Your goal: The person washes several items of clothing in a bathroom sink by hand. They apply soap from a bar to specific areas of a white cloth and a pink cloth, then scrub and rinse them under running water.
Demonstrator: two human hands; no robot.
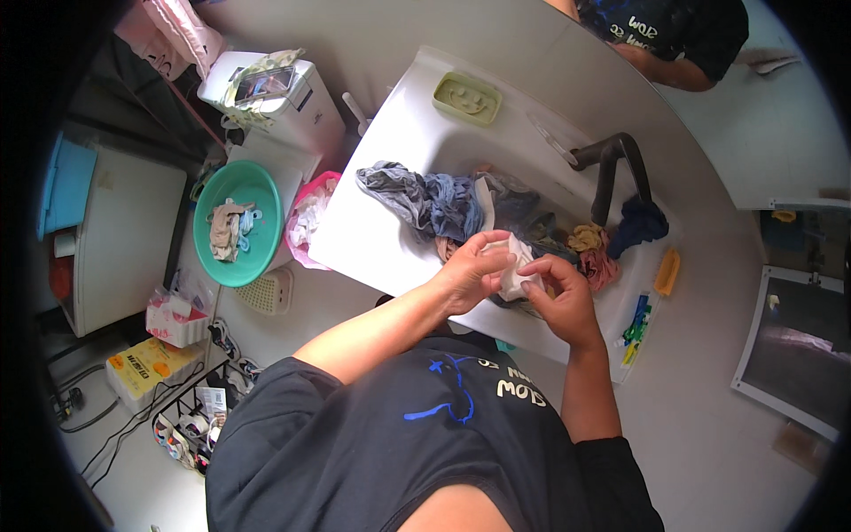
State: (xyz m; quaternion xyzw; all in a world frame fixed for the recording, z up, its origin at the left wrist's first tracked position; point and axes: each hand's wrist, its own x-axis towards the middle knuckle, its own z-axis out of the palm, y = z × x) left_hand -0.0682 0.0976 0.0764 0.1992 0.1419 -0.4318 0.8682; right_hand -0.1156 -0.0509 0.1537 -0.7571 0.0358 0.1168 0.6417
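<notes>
A small white cloth (516, 274) is held between my two hands over the near edge of a white sink (392, 249). My left hand (475, 269) grips the cloth from the left, and my right hand (562, 292) pinches it from the right with thumb and fingers. Behind them, blue-grey wrung cloths (432, 199) lie across the sink's left side and into the basin. Yellow cloth (585, 237) and reddish-pink cloth (600, 266) are bunched at the basin's right. A dark navy cloth (637, 226) rests by the black faucet (608, 156). The basin's bottom is mostly hidden by clothes.
Left of the sink stand a green plastic basin (266, 266) with small garments and a pink-rimmed bin (296, 246). A green soap dish (467, 98) sits on the sink's back ledge. An orange brush (667, 271) and toothpaste tubes (636, 326) lie along the right edge.
</notes>
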